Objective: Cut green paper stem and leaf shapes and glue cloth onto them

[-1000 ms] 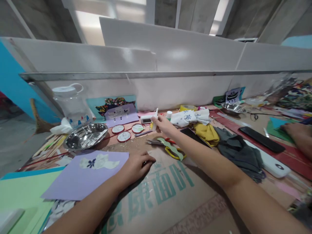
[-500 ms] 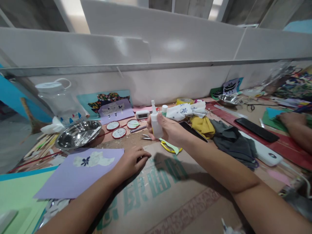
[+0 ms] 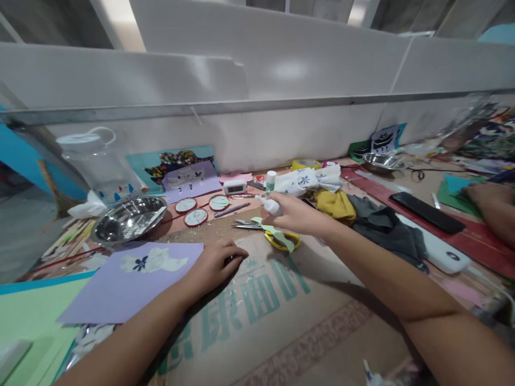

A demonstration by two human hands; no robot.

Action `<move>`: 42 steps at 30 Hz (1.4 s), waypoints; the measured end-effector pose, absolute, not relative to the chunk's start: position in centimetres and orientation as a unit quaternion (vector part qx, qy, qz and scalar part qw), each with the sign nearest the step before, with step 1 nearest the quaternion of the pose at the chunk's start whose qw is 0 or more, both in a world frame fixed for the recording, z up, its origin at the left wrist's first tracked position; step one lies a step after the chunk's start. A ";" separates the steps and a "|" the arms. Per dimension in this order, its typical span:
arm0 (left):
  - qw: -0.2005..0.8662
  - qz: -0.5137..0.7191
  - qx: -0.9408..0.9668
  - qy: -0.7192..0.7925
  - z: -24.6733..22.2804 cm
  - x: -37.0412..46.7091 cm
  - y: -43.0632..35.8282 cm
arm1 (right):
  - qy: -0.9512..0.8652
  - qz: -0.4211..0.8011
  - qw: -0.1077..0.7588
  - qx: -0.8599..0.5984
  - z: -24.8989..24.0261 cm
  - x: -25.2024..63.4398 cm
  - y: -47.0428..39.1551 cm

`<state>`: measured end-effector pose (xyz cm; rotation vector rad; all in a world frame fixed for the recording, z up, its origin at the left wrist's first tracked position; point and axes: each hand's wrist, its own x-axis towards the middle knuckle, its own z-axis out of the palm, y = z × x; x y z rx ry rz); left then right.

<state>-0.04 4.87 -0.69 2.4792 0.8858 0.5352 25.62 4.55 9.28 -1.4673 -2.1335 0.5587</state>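
My right hand (image 3: pixel 287 213) is wrapped round a white squeeze bottle (image 3: pixel 272 206), tipped over with its nozzle pointing left. Below and left of it lie yellow-handled scissors (image 3: pixel 295 241), with a pale green paper strip (image 3: pixel 277 234) across them. My left hand (image 3: pixel 219 262) rests on the brown printed board, its fingers curled; whether it holds anything small is hidden. Beside its wrist is a purple sheet (image 3: pixel 140 295) bearing a white cut-out with a dark flower (image 3: pixel 140 263).
A steel bowl (image 3: pixel 131 220) and a clear jug (image 3: pixel 98 166) stand at the left. Small round red-rimmed dishes (image 3: pixel 196 216) lie behind my left hand. Cloths (image 3: pixel 374 225), a black phone (image 3: pixel 426 212) and another person's hand (image 3: pixel 491 195) are at the right.
The bottle has gone from upright to tipped leftward in my right hand, which has shifted slightly right. More of the scissors shows now. My left hand has hardly moved.
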 end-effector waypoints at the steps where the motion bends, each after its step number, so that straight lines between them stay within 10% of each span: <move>1: 0.226 0.193 0.899 0.321 -0.7 -0.1 4.9 | -0.784 0.192 0.208 -0.553 8.9 26.1 4.8; 9: 0.220 0.190 0.900 0.325 -0.6 0.0 4.9 | -0.813 0.141 0.081 -0.559 4.6 26.7 5.6; 24: 0.275 0.232 0.848 0.389 -0.3 -0.2 5.2 | -0.671 0.458 0.236 -0.533 2.8 22.0 3.6; 31: 0.274 0.217 0.857 0.378 -0.1 -0.1 4.9 | -0.774 0.193 0.229 -0.559 6.8 26.2 5.1; 42: 0.269 0.222 0.862 0.368 -0.2 0.0 5.0 | -0.764 0.177 0.232 -0.575 2.2 26.0 6.9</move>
